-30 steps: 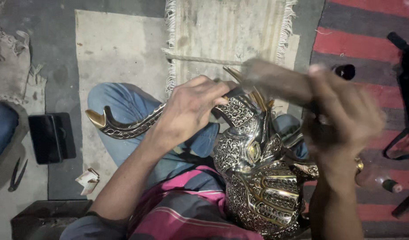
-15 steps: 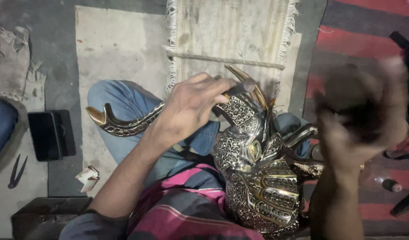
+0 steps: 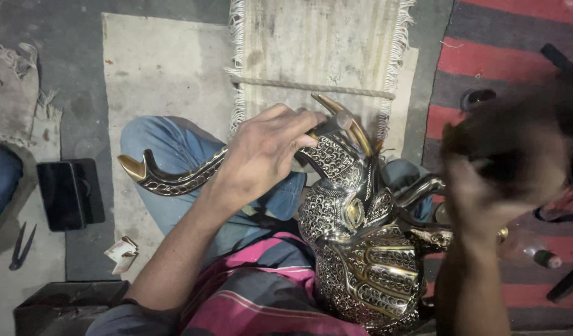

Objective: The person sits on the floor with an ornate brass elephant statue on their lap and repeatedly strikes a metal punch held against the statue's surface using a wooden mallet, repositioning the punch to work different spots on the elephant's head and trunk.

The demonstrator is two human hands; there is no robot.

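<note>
On the seated person's lap: ornate engraved metal helmet [image 3: 355,249], steadied at its horned crest by the left hand [image 3: 268,155], grip clenched; right hand [image 3: 492,180] raised alongside, motion-blurred, grip indeterminable.

A flat black rectangular phone-like device with a dark screen [image 3: 70,193] lies on the floor, far left.

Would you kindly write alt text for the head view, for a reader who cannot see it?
A person's left hand grips the top of an ornate silver-and-gold metal helmet resting in their lap. The right hand is raised and blurred beside it, above floor mats.
</note>
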